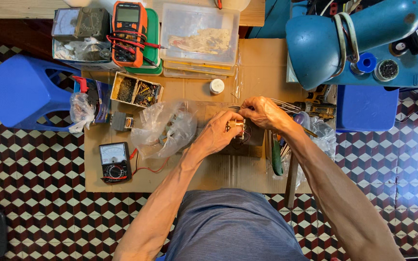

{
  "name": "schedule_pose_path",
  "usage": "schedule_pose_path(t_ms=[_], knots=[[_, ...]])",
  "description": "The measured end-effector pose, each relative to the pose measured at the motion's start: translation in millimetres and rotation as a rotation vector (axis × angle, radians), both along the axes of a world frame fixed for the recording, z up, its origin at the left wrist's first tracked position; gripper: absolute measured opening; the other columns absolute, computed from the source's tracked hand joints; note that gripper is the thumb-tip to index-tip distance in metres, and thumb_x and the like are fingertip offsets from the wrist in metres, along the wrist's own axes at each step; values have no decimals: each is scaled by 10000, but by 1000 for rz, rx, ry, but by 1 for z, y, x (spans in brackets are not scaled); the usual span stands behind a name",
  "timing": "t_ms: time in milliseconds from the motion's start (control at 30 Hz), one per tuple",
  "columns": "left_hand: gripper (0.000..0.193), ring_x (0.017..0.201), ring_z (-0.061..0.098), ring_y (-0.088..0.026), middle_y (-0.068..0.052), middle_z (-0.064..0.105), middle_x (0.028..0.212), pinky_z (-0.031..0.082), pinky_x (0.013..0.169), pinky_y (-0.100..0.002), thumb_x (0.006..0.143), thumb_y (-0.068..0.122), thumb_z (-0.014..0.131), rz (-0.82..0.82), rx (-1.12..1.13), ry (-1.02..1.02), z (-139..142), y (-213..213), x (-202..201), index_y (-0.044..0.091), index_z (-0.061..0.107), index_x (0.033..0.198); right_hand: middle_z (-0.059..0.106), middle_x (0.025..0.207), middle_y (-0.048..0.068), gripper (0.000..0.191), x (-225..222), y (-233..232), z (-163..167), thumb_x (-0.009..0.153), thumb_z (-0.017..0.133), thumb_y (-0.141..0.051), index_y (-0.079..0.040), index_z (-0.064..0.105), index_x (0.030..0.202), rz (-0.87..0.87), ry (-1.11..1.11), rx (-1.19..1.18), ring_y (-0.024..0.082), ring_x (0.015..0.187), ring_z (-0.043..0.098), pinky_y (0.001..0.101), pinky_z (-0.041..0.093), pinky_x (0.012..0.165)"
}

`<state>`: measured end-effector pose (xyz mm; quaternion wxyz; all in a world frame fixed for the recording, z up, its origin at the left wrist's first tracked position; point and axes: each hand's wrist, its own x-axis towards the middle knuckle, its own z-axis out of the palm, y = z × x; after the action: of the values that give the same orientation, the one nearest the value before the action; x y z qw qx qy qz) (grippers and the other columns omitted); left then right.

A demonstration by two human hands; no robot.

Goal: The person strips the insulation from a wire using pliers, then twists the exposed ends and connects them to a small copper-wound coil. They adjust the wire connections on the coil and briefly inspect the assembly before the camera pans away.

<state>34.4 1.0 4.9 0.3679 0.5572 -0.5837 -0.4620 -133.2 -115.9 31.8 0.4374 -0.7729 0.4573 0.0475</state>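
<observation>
A small brass-coloured part (234, 124) is pinched in the left hand (218, 133) over the cardboard-covered table (194, 174); the right hand (262, 112) seems closed on thin wires beside it. If the grip slackened, the part could be lost under the clear plastic bag (163, 128).

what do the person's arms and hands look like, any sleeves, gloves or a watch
Both arms are bare from the fingers up to where they leave the picture: no sleeve shows on either. The left hand and the right hand wear no gloves, and no watch, bracelet or ring can be seen. The forearms are lean, with veins and tendons standing out. Between them, grey-blue cloth covers the person's lap.
</observation>
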Motion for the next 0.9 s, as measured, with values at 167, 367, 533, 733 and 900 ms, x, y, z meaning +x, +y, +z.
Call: schedule_pose_path(t_ms=[167, 367, 533, 733, 900], knots=[[410, 1141, 639, -326, -183, 655, 1207, 503, 984, -403, 878, 230, 731, 58, 20, -9, 2, 3, 0, 44, 617, 1226, 732, 810, 183, 323, -5, 1, -4, 926, 641, -306, -20, 748, 1034, 1, -59, -33, 289, 720, 697, 428, 542, 661], [433, 1127, 656, -298, -174, 669, 1215, 519, 980, -383, 883, 232, 728, 116, 5, 12, 0, 5, -3, 36, 601, 1247, 697, 1195, 184, 323, -24, 18, 19, 989, 615, -208, -11, 686, 1234, -102, -299, -238, 284, 1080, 672, 383, 522, 924], [436, 1086, 673, -253, -149, 686, 1186, 546, 931, -370, 918, 250, 702, 172, 57, 55, -7, 10, -5, 44, 599, 1288, 665, 1345, 166, 291, -55, 57, 42, 1092, 565, -114, 8, 630, 1348, -323, -453, -451, 278, 1248, 639, 375, 490, 1048], [316, 932, 726, -191, -107, 749, 1094, 589, 825, -342, 1009, 193, 588, 498, -30, 212, 11, 24, 8, 49, 624, 1288, 721, 830, 76, 205, -70, 123, 55, 1010, 605, -194, -61, 708, 1128, -988, -470, -83, 104, 614, 669, 252, 547, 509], [429, 843, 730, -241, -201, 776, 962, 606, 814, -383, 1106, 298, 487, 345, 267, 578, 50, 37, -42, -55, 719, 1178, 665, 711, 134, 381, -79, 162, 88, 1046, 632, -296, 33, 781, 923, -1143, -251, -57, 171, 623, 604, 314, 489, 575]])
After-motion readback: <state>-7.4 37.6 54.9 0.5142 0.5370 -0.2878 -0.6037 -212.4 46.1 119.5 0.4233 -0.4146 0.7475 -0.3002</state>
